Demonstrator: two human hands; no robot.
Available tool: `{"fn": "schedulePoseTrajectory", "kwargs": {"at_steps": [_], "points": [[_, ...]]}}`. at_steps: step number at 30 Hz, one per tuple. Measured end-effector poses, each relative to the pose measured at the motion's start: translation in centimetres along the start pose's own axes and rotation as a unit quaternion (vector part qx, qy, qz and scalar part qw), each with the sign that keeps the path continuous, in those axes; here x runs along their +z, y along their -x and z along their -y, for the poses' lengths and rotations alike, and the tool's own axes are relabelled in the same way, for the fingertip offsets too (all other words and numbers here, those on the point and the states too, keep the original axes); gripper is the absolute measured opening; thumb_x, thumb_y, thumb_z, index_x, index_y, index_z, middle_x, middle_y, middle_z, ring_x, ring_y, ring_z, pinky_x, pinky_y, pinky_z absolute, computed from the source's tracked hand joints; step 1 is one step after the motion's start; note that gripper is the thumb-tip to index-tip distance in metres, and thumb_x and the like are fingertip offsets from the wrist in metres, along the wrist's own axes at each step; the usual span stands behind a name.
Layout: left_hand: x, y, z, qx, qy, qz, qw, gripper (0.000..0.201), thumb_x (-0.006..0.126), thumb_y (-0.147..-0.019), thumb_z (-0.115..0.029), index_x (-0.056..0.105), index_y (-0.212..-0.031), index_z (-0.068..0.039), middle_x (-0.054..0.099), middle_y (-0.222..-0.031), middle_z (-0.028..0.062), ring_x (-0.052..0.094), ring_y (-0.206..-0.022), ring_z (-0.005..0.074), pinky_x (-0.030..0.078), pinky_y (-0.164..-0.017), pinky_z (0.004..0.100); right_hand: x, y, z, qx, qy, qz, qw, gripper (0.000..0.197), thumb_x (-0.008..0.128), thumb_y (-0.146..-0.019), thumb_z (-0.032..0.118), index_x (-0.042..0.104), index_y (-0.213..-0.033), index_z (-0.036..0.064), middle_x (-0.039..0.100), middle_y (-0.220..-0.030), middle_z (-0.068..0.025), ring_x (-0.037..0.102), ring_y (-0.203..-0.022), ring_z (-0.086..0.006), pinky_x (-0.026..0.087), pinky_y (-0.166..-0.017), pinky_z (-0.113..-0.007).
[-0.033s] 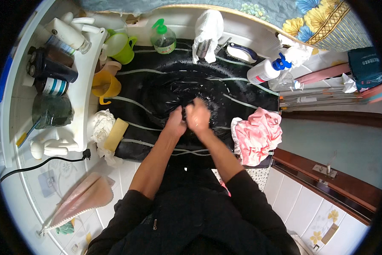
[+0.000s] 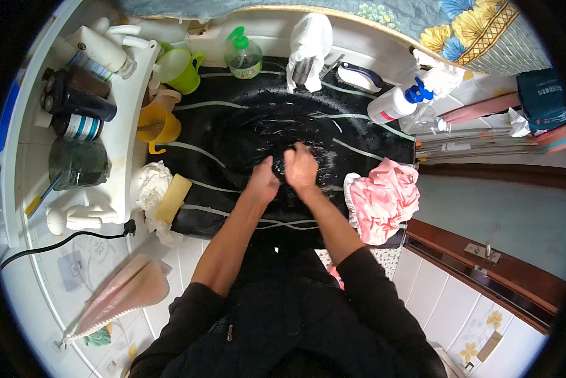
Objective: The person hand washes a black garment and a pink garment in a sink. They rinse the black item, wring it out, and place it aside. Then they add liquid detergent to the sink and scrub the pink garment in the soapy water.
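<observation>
Both of my hands are over the wet basin of a black sink (image 2: 223, 135) with pale streaks. My left hand (image 2: 264, 181) has its fingers curled closed, low in the basin; what they hold, if anything, blends into the dark surface. Just to its right, my right hand (image 2: 301, 167) is also closed, its fingers bent over. Something dark and glossy lies around the fingers, and I cannot tell wet black cloth from the basin itself. A small gap separates the two hands. A crumpled pink cloth (image 2: 387, 201) rests on the counter to their right.
Along the back stand a green pump bottle (image 2: 243, 57), a tap wrapped in white (image 2: 309, 44), a brush (image 2: 358, 79) and a white bottle with a blue trigger (image 2: 393, 104). Left are a yellow cup (image 2: 159, 128), a yellow soap bar (image 2: 173, 198) and a crowded white shelf (image 2: 116, 151).
My right hand has shifted slightly right, widening the gap between my hands. My left hand has barely moved.
</observation>
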State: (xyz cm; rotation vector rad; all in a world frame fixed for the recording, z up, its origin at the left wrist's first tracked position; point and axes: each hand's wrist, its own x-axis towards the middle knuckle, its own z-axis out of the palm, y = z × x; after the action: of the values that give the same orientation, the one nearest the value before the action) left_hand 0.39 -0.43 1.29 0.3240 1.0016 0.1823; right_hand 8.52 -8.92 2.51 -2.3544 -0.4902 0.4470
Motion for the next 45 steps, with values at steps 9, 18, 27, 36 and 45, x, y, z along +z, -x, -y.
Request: {"fn": "schedulePoseTrajectory", "kwargs": {"at_steps": [9, 18, 27, 36, 45], "points": [[-1.8, -0.9, -2.1, -0.063, 0.100, 0.200, 0.973, 0.025, 0.049, -0.103, -0.032, 0.064, -0.111, -0.013, 0.068, -0.106, 0.0050, 0.063, -0.098, 0.0219, 0.053, -0.089, 0.0422, -1.0, 3.8, 3.3, -0.213, -0.108, 0.024, 0.971, 0.043, 0.058, -0.084, 0.015, 0.056, -0.125, 0.0006, 0.059, -0.112, -0.0237, 0.059, -0.105, -0.0442, 0.048, -0.093, -0.049], [2.8, 6.3, -2.6, 0.075, -0.162, -0.068, 0.982, 0.030, 0.058, -0.100, -0.022, 0.066, -0.111, 0.004, 0.067, -0.109, 0.0121, 0.062, -0.105, 0.0200, 0.051, -0.089, 0.0310, -1.4, 0.6, -0.6, -0.039, -0.015, 0.080, 0.996, 0.039, 0.054, -0.089, 0.027, 0.065, -0.115, 0.0000, 0.067, -0.110, -0.0263, 0.060, -0.108, -0.0439, 0.046, -0.095, -0.048], [2.2, 5.5, 1.6, 0.208, -0.721, -0.044, 0.660, 0.052, 0.068, -0.088, -0.040, 0.066, -0.112, 0.006, 0.069, -0.109, 0.0289, 0.067, -0.108, 0.0402, 0.051, -0.089, 0.0443, -6.6, -0.4, 3.1, 0.000, -0.103, 0.399, 0.911, 0.084, 0.065, -0.087, 0.053, 0.044, -0.146, -0.0024, 0.051, -0.146, -0.0184, 0.047, -0.135, -0.0284, 0.035, -0.112, -0.034], [-3.1, 6.8, -5.0, -0.072, -0.200, 0.103, 0.972, 0.093, 0.073, -0.083, -0.062, 0.046, -0.133, 0.011, 0.060, -0.127, 0.0210, 0.059, -0.118, 0.0287, 0.055, -0.093, 0.0398, -7.6, 2.1, 4.5, 0.007, -0.115, 0.205, 0.972, 0.078, 0.063, -0.083, 0.000, 0.028, -0.153, 0.0047, 0.064, -0.112, -0.0291, 0.067, -0.104, -0.0364, 0.050, -0.093, -0.037], [1.0, 4.3, -6.5, 0.032, 0.040, 0.197, 0.979, 0.051, 0.055, -0.099, -0.045, 0.058, -0.129, -0.003, 0.063, -0.125, 0.0157, 0.063, -0.110, 0.0304, 0.050, -0.101, 0.0420, -8.8, 6.9, 10.3, -0.321, 0.024, 0.238, 0.916, 0.071, 0.077, -0.077, 0.012, 0.046, -0.139, -0.0036, 0.056, -0.131, -0.0290, 0.054, -0.123, -0.0438, 0.045, -0.104, -0.046]]}}
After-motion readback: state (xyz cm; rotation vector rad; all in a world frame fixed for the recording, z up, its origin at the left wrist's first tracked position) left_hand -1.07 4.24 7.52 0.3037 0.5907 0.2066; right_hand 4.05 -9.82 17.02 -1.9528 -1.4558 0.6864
